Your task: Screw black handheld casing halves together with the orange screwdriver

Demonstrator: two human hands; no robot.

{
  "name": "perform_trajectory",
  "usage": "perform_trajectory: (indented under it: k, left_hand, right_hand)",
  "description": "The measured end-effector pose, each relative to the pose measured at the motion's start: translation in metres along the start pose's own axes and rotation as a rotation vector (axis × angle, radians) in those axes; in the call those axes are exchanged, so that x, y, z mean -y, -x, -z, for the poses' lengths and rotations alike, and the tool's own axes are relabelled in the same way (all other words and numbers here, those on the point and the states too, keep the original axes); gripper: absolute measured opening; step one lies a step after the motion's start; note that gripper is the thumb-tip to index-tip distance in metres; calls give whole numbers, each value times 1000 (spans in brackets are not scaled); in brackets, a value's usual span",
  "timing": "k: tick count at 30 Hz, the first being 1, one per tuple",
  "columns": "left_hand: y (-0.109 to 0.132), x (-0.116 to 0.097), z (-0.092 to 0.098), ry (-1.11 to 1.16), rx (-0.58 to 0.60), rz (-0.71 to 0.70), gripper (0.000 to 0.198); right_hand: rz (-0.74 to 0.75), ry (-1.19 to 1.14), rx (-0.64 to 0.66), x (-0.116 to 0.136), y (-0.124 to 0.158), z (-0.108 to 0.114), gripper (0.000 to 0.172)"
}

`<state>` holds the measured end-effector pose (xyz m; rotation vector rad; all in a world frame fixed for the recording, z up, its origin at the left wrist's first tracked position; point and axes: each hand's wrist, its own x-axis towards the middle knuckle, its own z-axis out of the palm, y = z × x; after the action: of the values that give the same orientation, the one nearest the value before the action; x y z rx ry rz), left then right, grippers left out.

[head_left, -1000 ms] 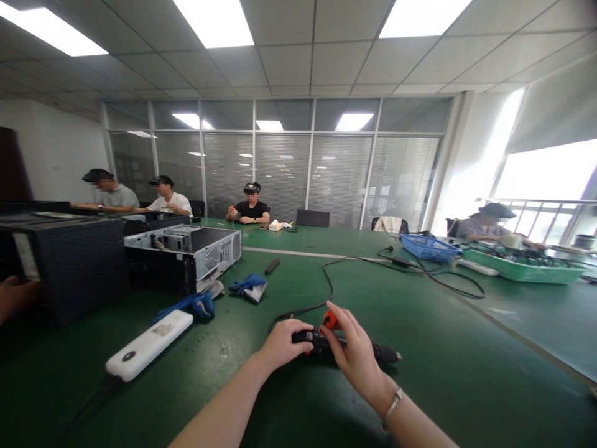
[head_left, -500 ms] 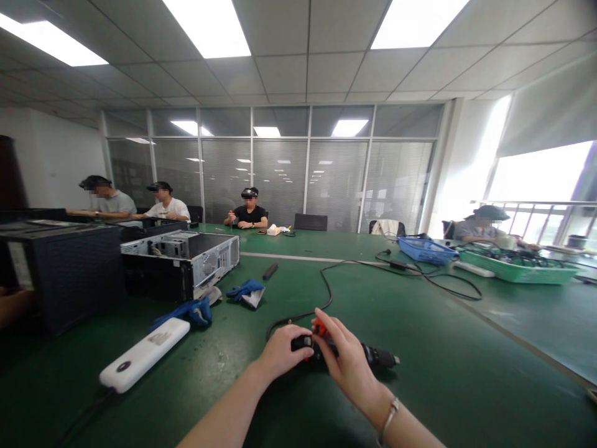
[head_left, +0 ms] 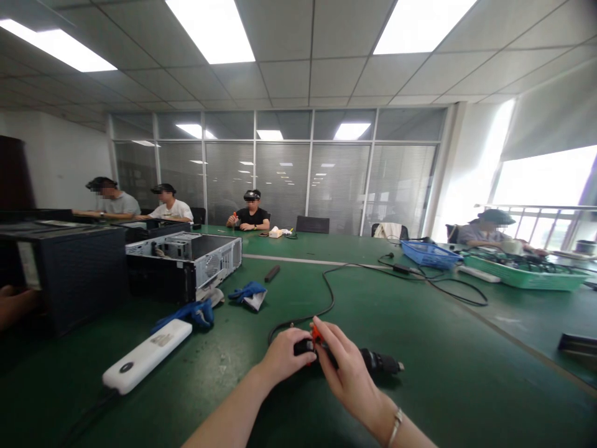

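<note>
A black and orange electric drill (head_left: 380, 361) lies on the green table (head_left: 448, 373), its chuck and metal tip pointing right. My left hand (head_left: 285, 356) is closed round the rear end of the drill, thumb and fingers curled over the black body. Over its middle, my right hand (head_left: 347, 370) is closed with fingers together, holding an orange part (head_left: 317, 333). That hand covers much of the drill's body. A black cord (head_left: 330, 289) runs on the table behind the hands.
At left are a white power strip (head_left: 149, 354), blue gloves (head_left: 249, 294), an opened computer case (head_left: 186, 261) and a dark case (head_left: 65, 267). A blue basket (head_left: 431, 255) and green basket (head_left: 532, 274) stand at right. Several people sit around the table.
The view has shifted slightly, and a dark object shows at the right edge. Both hands stay on the drill, with the right fingers shifted a little at the orange part.
</note>
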<state>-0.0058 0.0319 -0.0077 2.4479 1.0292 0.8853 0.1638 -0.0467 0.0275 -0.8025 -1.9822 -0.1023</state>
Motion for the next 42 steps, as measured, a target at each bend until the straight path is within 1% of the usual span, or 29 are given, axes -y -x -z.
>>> perform_trajectory:
  k: [3,5,9,14,21,25,31,36,40,42]
  left_hand:
    - [0,0,0,2,4,4,27]
    - [0,0,0,-2,3,13,29]
    - [0,1,0,9,-8,-1,29]
    - [1,2,0,29,-15,-6,31]
    - [1,3,-1,17,-23,-4,31]
    - [1,4,-2,22,-33,5,33]
    - [0,4,-2,28,-26,-1,32]
    - [1,2,-1,9,-12,16,33]
    - [1,0,1,12,-9,16,32]
    - [0,-1,1,25,-12,4,30]
  right_hand:
    - [-25,32,-40,-2,1,0,50]
    - [-42,17,-59,-4,0,0,50]
    - [-44,5,-76,-4,0,0,53]
    - [-87,51,-82,-6,2,-1,46]
    - [-35,18,-64,-7,2,1,54]
    - [-48,48,-78,-7,1,0,49]
    - [-42,11,-73,-6,1,1,53]
    - [-64,46,-109,-8,1,2,45]
    - [-34,10,-80,-4,1,3,53]
    - [-37,15,-71,-2,0,3,54]
